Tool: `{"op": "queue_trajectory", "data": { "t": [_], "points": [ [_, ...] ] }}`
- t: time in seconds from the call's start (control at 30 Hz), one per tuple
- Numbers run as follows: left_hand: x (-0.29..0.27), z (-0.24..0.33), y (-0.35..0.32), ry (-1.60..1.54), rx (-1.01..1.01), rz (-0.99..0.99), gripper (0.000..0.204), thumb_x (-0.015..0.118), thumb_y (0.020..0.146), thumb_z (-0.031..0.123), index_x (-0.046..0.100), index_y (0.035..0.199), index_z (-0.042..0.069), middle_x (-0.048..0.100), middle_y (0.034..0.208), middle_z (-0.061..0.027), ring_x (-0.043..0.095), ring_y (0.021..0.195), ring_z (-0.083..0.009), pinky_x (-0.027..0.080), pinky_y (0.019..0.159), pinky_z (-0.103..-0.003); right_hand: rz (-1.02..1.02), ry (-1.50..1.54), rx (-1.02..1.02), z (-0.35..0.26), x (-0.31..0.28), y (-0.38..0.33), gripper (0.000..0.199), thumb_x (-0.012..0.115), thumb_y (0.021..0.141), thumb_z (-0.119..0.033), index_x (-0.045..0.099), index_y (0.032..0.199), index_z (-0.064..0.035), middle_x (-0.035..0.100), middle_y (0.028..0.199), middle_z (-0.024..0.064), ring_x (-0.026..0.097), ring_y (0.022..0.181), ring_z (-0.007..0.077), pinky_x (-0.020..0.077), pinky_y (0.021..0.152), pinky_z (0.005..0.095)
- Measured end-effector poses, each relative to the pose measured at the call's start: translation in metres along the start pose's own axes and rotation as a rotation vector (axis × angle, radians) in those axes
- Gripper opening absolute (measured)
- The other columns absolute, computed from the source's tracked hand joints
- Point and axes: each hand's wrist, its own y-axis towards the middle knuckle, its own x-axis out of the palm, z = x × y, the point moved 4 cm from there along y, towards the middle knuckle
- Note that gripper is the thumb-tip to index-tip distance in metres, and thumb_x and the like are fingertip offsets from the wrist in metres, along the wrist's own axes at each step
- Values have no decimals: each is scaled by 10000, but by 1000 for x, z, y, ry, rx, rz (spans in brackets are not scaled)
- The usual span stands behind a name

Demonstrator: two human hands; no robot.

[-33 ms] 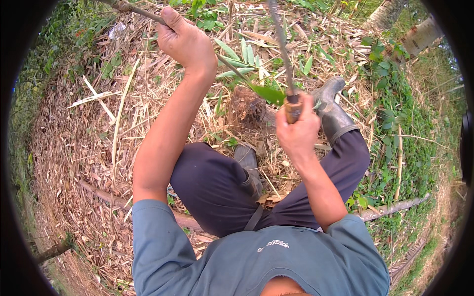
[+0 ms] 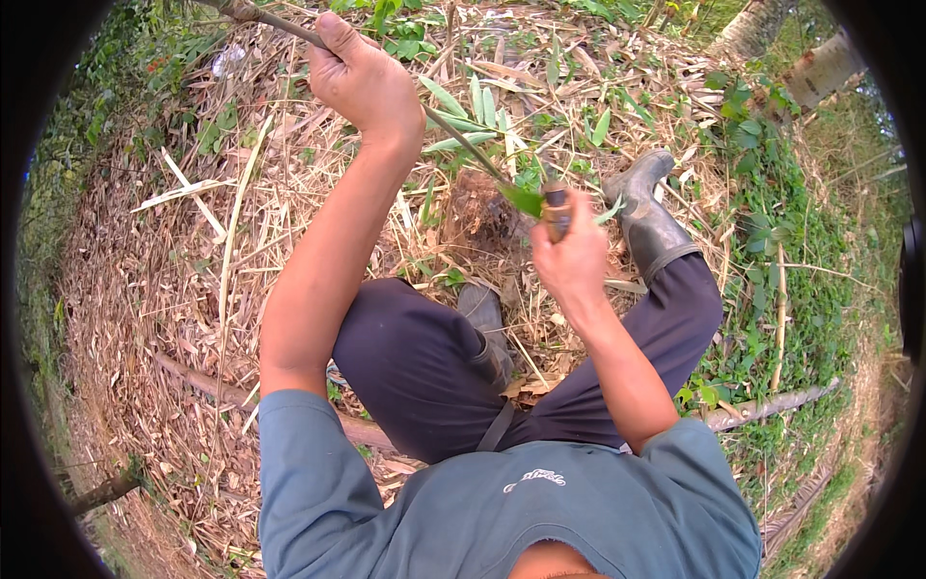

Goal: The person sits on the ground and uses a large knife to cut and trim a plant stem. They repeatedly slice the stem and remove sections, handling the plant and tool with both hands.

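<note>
Closed around a thin brown stick (image 2: 275,21), my left hand (image 2: 365,85) is at the upper left with its thumb along the stick. The stick runs down to the right past my wrist, and its greenish far part ends near a green leaf (image 2: 522,199). My right hand (image 2: 576,253) grips the dark-banded wooden handle (image 2: 557,214) of a machete close to that leaf. Little of the machete's blade can be made out, as it is smeared by motion. A brown, rough stump (image 2: 479,207) stands on the ground between and beyond my legs.
My boots (image 2: 644,201) rest on dry leaf litter on both sides of the stump. Cut green leaves (image 2: 463,125) lie beyond it. Green vines (image 2: 767,232) and pale trunks (image 2: 820,72) are at the right. A fallen pole (image 2: 217,388) lies behind my left knee.
My right hand has moved slightly down and left with the machete, whose long blade earlier pointed up and away. The leaf has shifted a little; my left hand keeps its place.
</note>
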Motion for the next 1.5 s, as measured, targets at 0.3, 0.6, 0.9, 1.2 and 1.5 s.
{"op": "queue_trajectory", "data": {
  "t": [0.3, 0.6, 0.9, 1.2, 1.5],
  "points": [
    [-13, -1, 6, -37, -91, 18, 437, 471, 1090, 363, 365, 755, 103, 334, 570, 39, 300, 441, -68, 236, 397, -271, -291, -19, 386, 55, 9, -13, 278, 640, 787, -157, 640, 1025, -13, 669, 733, 200, 668, 659, 315, 515, 650, 445],
    [-4, -8, 20, 32, -59, 11, 435, 449, 1096, 341, 363, 734, 117, 338, 550, 22, 300, 420, -90, 276, 386, -267, -129, 114, 165, 5, 6, 17, 336, 682, 817, -181, 575, 1079, 0, 674, 728, 158, 674, 656, 324, 537, 645, 414],
    [-27, 14, 41, -123, -264, 168, 438, 405, 1095, 337, 320, 710, 144, 293, 549, 43, 229, 425, -81, 214, 356, -261, -529, 261, 481, 103, 39, 21, 179, 655, 804, -111, 616, 956, -25, 640, 703, 84, 622, 560, 150, 506, 534, 334],
    [-187, -107, -18, -44, -710, 794, 367, 349, 1075, 328, 331, 802, 85, 345, 639, 0, 287, 446, -112, 316, 397, -277, -74, 159, 337, 67, -11, -17, 191, 657, 807, -128, 611, 962, -25, 584, 603, 68, 583, 533, 169, 467, 556, 346],
    [-259, -148, -54, -86, -827, 880, 344, 375, 1042, 295, 361, 783, 68, 464, 649, -84, 467, 561, -217, 495, 574, -369, -210, -251, 208, 83, 27, -13, 301, 654, 795, -170, 594, 1057, -35, 637, 655, 224, 644, 642, 447, 497, 639, 524]
  ]
}}
